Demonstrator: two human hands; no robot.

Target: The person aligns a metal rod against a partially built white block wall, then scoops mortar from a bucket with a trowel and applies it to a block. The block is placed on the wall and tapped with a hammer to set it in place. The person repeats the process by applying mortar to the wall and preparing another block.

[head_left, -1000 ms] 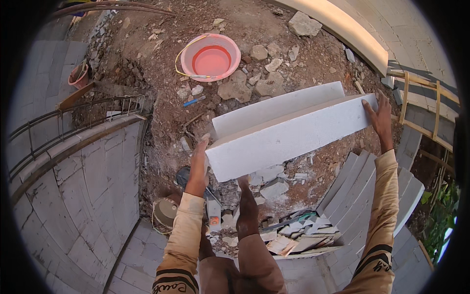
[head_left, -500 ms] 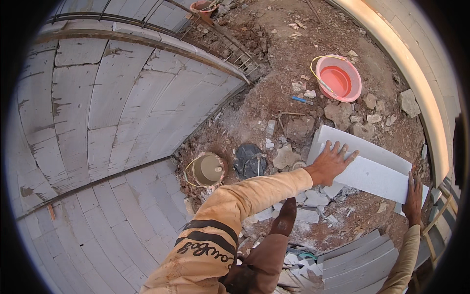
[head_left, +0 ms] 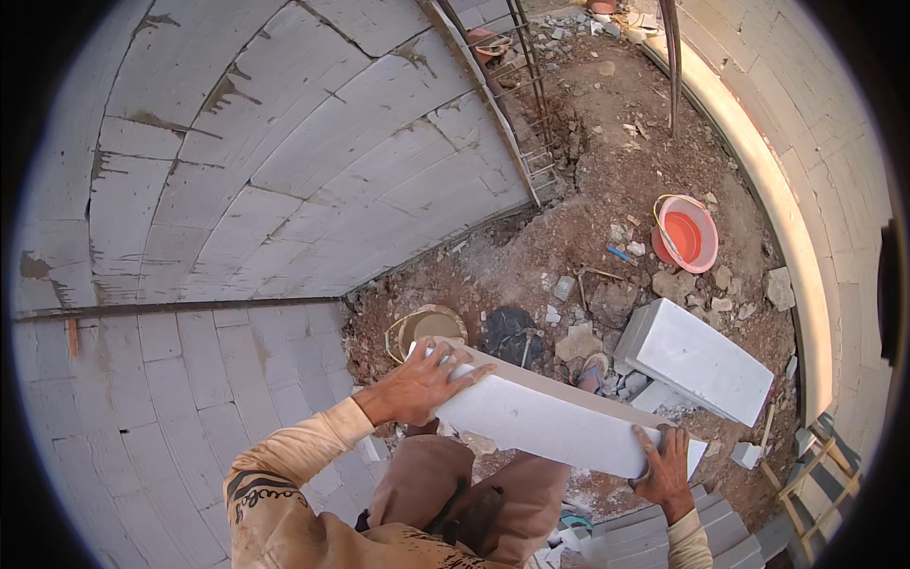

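Observation:
A long, pale aerated concrete block is held up across the front of my body, above the ground. My left hand grips its left end, fingers over the upper edge. My right hand clasps the right end, with the thumb on the broad near face. Beyond that end, a second white block lies on the rubble, apart from both hands. Behind the left end stands a mortar bucket, partly covered by the held block and my fingers.
A pink bucket with reddish contents stands on the dirt among stones. Near it lie a hammer and a blue-handled tool. Block walls rise at the left. Grey blocks lie low right, beside a wooden ladder-like frame.
The upper block has come off the other block and moved left, in front of my body. My left hand has shifted to its far left end. The view has turned.

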